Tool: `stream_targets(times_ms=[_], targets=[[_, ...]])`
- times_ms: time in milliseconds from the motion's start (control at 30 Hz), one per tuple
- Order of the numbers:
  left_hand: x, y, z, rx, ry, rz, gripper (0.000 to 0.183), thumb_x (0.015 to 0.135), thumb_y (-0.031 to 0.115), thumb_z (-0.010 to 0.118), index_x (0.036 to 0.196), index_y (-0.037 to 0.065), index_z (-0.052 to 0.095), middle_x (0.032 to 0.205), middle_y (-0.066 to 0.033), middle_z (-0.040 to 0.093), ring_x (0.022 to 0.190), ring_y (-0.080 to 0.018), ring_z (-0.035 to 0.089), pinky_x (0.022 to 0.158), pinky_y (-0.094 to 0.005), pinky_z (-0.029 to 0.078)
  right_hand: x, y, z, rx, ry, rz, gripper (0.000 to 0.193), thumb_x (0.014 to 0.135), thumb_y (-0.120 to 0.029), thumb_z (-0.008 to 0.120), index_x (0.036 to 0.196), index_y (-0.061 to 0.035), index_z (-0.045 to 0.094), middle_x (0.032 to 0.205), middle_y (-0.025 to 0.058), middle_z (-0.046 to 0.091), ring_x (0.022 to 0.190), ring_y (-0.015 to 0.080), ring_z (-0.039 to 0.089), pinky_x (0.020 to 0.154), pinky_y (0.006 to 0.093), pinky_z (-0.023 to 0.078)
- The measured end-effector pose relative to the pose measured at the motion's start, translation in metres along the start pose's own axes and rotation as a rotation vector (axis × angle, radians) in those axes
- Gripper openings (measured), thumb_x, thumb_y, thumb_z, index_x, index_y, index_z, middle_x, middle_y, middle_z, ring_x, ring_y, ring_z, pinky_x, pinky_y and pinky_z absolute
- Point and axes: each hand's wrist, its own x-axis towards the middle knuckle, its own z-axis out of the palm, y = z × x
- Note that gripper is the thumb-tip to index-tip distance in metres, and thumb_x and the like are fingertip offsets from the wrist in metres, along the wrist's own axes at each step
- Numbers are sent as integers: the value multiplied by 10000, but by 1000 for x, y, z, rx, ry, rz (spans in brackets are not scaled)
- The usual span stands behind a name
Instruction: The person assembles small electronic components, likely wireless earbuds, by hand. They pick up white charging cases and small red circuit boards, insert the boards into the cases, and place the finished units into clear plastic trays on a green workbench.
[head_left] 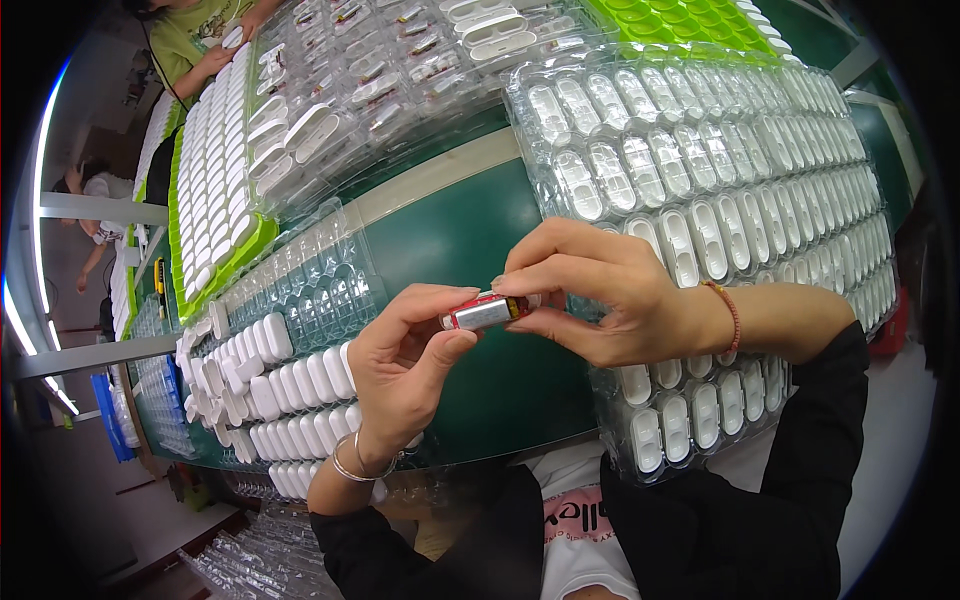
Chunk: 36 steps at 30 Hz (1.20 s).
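Between my two hands, over the green tabletop, is a small silver battery point(483, 314) with red at its edges and a yellowish patch at its right end. My left hand point(402, 352) pinches its left end between thumb and fingers. The thumb and fingers of my right hand point(610, 298) close on its right end. White bits show beside the battery at both ends, but my fingertips cover most of them. Just right of my right hand lies a clear tray point(545, 185) of white oval shells with hollow insides.
White oval cases point(300, 385) stand in rows on a clear tray at the left. Farther back are trays of battery parts point(385, 85) and a lime-green tray point(262, 238) of white pieces. A co-worker point(190, 45) handles a white piece there. Green table point(450, 235) shows between the trays.
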Motion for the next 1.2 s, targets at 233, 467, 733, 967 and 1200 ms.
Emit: stream_targets(times_ms=[233,467,733,967,1200], targets=[[6,8,7,-111,11,-159,244,927,2,645,1159,-62,603,1109,-128,636,983,-157,638,874,-281,532,-1,-1,-4,-27,-13,62,288,760,51,734,1029,-16,658,952,99,608,758,215,648,612,288,526],[55,32,-21,283,59,-75,268,916,-13,649,1179,-33,606,1021,-54,650,900,-78,616,820,-214,494,9,-2,-4,-94,41,125,493,786,41,689,1252,-52,557,1184,148,512,991,299,596,803,353,514],[246,14,-160,1335,479,146,269,785,243,756,970,49,734,903,-133,697,773,-287,663,743,-369,516,7,2,0,-71,-58,126,320,816,27,667,1121,-46,602,1162,114,510,919,252,595,750,332,504],[313,-18,-179,1743,568,-4,238,797,252,737,947,67,734,1028,-125,677,1036,-323,603,854,-413,499,7,4,-3,-43,-45,155,247,829,23,658,1068,-7,602,1154,119,512,879,235,624,740,338,520],[378,-48,-173,1842,328,177,247,812,273,731,1034,165,738,1149,-90,664,1157,-327,539,937,-497,436,7,4,-1,-27,-42,159,207,824,12,664,1023,0,606,1147,121,515,843,237,605,728,360,513]])
